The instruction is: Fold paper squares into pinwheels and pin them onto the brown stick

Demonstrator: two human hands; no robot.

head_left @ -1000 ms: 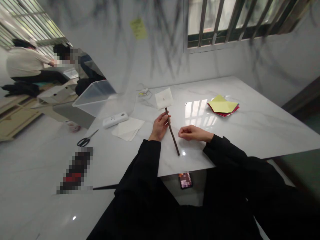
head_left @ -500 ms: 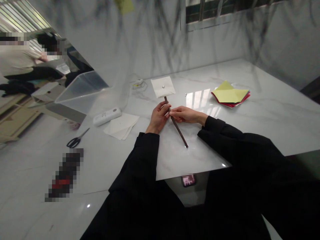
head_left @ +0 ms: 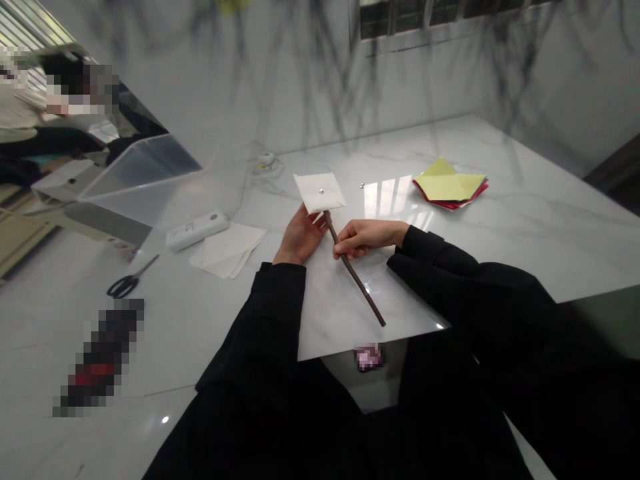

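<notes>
White paper square [head_left: 327, 199] appears already mounted on thin brown stick [head_left: 373, 305].
Over the glossy white desk [head_left: 525, 233], the stick is pinched by fingers of the right hand [head_left: 361, 237]; the left hand [head_left: 299, 238] is loosely spread below the square, contact unclear. What remains cannot be told.

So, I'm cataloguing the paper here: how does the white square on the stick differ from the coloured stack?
The white square is white with a small shiny dot near its middle; the coloured stack is yellow on top with red beneath. The right hand holds the white square up on the stick; the coloured stack lies on the table. Both look like paper.
</notes>
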